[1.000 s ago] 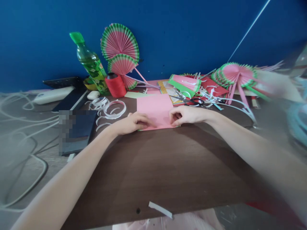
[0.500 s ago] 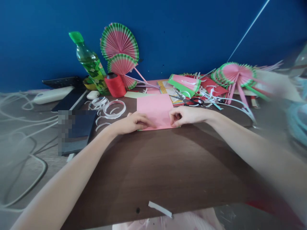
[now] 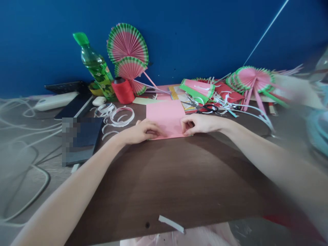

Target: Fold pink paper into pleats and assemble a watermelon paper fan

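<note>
A sheet of pink paper point(image 3: 165, 114) lies on the brown table, with a narrow strip of green showing at its near corners. At the paper's near left corner is my left hand point(image 3: 146, 131), fingers together and bent over the near edge, their tips pressed on the sheet. My right hand point(image 3: 193, 123) pinches the near right edge between thumb and forefinger; its other fingers curl in. Just behind the right hand lie black-handled scissors point(image 3: 211, 108), partly among white paper scraps point(image 3: 225, 99). A roll of white tape point(image 3: 122, 116) lies to the left of the paper.
Pleated pink-and-green paper fans point(image 3: 128, 46) lean on the blue wall; more fans point(image 3: 252, 80) lie at the right. A green bottle point(image 3: 94, 65) and red thread spool point(image 3: 123, 91) stand behind. Left are a dark phone point(image 3: 87, 133) and white cables point(image 3: 47, 177). A white strip point(image 3: 171, 223) rests at the front edge.
</note>
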A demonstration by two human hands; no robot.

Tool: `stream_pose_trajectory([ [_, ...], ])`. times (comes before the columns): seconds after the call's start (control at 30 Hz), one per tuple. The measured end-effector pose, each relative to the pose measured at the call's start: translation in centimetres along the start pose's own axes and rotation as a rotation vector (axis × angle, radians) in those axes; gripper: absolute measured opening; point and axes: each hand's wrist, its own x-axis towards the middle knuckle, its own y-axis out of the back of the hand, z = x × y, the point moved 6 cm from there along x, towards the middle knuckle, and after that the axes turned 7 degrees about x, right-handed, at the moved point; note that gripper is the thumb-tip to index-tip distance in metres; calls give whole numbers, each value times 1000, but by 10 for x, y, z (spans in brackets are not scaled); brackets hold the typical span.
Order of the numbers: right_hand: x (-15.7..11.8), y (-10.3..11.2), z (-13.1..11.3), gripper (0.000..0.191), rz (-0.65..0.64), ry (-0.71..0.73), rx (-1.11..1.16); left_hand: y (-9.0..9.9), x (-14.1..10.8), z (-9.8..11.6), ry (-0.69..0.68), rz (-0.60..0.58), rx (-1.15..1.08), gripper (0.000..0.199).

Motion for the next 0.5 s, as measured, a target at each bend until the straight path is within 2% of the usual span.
stream_pose_trajectory([
  [0.5,0,0,-1,14,-4,60,-53,2,-3,0,-85,53,115,30],
])
